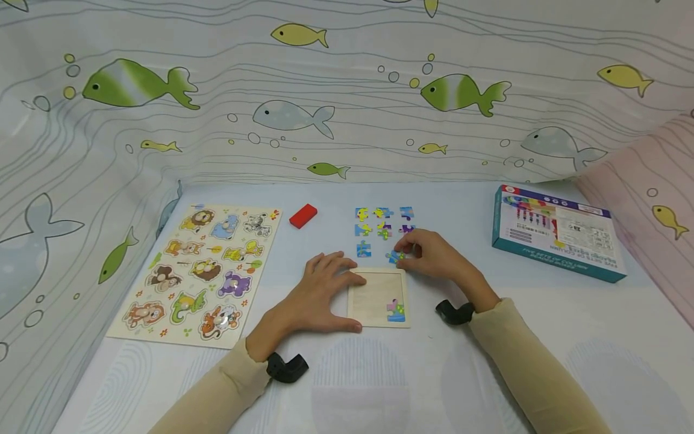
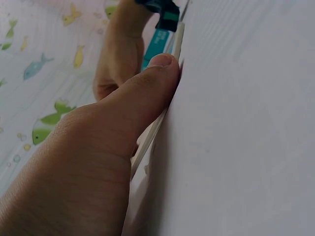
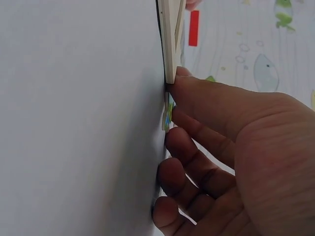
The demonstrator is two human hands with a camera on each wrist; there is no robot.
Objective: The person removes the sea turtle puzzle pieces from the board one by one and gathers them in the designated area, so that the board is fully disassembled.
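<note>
A square wooden puzzle tray (image 1: 374, 296) lies on the table between the hands, with two joined jigsaw pieces (image 1: 397, 311) in its lower right corner. My left hand (image 1: 320, 295) rests at the tray's left side, fingers spread, thumb along the lower left corner. Just beyond the tray's upper right corner, my right hand (image 1: 434, 256) pinches a blue and green jigsaw piece (image 1: 394, 257) between thumb and index finger. That piece (image 3: 168, 114) is seen edge-on, low at the table, in the right wrist view. Several loose jigsaw pieces (image 1: 374, 229) lie in rows behind the tray.
At the left lies a board of animal puzzle pictures (image 1: 181, 286). A red block (image 1: 303, 216) sits behind the left hand. A flat teal-edged box (image 1: 557, 235) lies at the right rear. Fish-printed cloth (image 1: 374, 90) rises behind the table.
</note>
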